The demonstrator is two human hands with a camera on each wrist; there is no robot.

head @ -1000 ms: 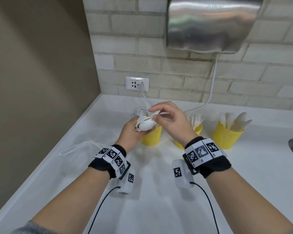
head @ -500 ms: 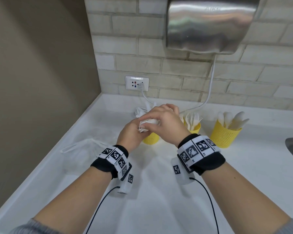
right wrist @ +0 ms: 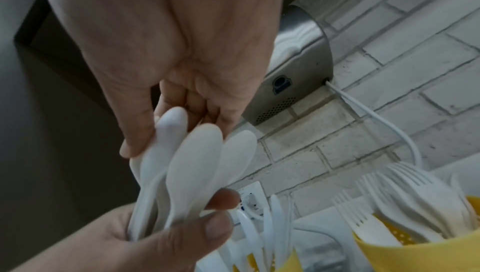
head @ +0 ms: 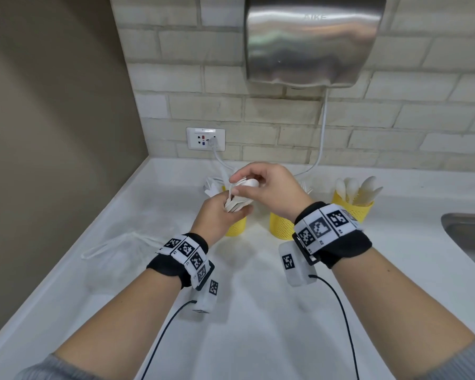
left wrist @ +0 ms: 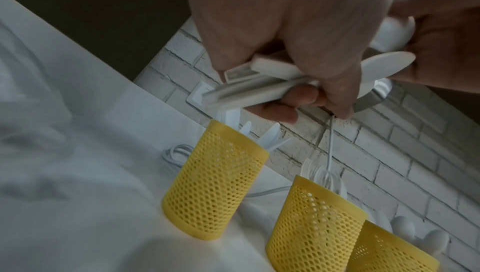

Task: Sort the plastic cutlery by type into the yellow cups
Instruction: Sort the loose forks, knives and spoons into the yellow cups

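Since half a second ago my right hand [head: 269, 187] has lifted, pinching one spoon [head: 248, 183] clear. Left wrist view: my left hand [left wrist: 285, 36] clenches the spoon bundle [left wrist: 254, 89] above the yellow cups [left wrist: 215, 186] near the table's back edge. Right wrist view: thumb and fingers [right wrist: 137, 132] grip that spoon.

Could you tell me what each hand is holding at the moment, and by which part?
The left hand grips a bundle of white plastic spoons by their handles; the right hand pinches one spoon near its bowl end.
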